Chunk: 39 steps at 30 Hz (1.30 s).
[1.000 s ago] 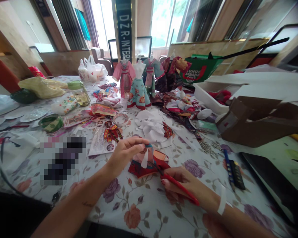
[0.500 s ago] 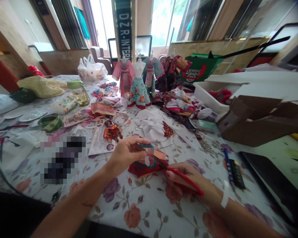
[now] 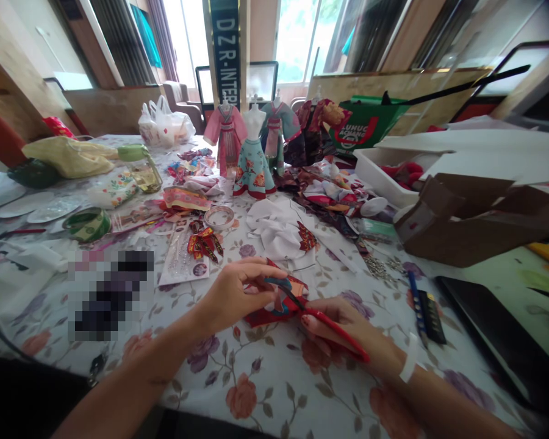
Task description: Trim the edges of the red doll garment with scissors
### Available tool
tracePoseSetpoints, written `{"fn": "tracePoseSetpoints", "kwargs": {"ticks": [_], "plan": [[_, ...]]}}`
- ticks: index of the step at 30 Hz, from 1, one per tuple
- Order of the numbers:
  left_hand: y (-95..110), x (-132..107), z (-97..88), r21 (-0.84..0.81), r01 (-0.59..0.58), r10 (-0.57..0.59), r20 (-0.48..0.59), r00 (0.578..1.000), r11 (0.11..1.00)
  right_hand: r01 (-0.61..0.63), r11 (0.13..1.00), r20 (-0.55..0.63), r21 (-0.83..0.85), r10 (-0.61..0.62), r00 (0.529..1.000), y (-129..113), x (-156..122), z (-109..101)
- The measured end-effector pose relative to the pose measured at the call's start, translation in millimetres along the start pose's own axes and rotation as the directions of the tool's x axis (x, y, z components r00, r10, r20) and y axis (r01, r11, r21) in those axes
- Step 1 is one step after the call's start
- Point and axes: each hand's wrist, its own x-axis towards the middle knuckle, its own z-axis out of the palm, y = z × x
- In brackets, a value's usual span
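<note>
My left hand (image 3: 229, 296) pinches the edge of a small fabric piece with a teal strip (image 3: 278, 283) at the front centre. Under its fingers lies the red patterned part of the fabric (image 3: 268, 316), partly hidden. My right hand (image 3: 343, 314) is wrapped round red-handled scissors (image 3: 348, 346). Their dark blades point up and left, reaching the teal strip beside my left fingertips. Whether the blades are closed on the cloth I cannot tell. Just beyond both hands lies a gathered white cloth (image 3: 274, 222) with a red patterned patch.
Dress forms with small costumes (image 3: 255, 167) stand at the back. Fabric scraps (image 3: 332, 189) lie around them. A tape roll (image 3: 219, 217) and green roll (image 3: 88, 224) sit left. On the right are a cardboard box (image 3: 457, 225), a blue pen (image 3: 416, 305) and a black tablet-like slab (image 3: 480, 335).
The teal strip, which stood up as a loop at my left fingers, is now lower and flatter. The scissor blades lie further across it. The view has shifted slightly.
</note>
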Motion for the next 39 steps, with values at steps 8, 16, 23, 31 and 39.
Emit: {"fn": "tracePoseSetpoints", "kwargs": {"ticks": [8, 16, 23, 31, 39], "plan": [[-0.1, -0.2, -0.2, 0.025, 0.036, -0.036, 0.034, 0.999, 0.999, 0.014, 1.000, 0.008, 0.021, -0.014, 1.000, 3.4, 0.0, -0.4], [2.9, -1.0, 0.8, 0.023, 0.045, -0.046, 0.059, 0.997, 0.999, 0.014, 1.000, -0.001, 0.001, -0.014, 1.000, 3.5, 0.8, 0.1], [2.6, -0.2, 0.1, 0.038, 0.051, -0.054, 0.065, 0.996, 0.998, 0.002, 0.999, -0.021, -0.048, -0.003, 1.000, 0.2, 0.4, 1.9], [3.7, 0.1, 0.8, -0.017, 0.059, -0.058, 0.075, 0.995, 0.998, -0.002, 1.000, -0.022, -0.025, 0.001, 1.000, 0.8, -0.6, 3.1], [2.8, -0.2, -0.2, 0.004, 0.063, -0.063, 0.080, 0.995, 0.998, -0.009, 1.000, -0.025, -0.014, 0.009, 1.000, -1.2, -0.4, 5.3]]}}
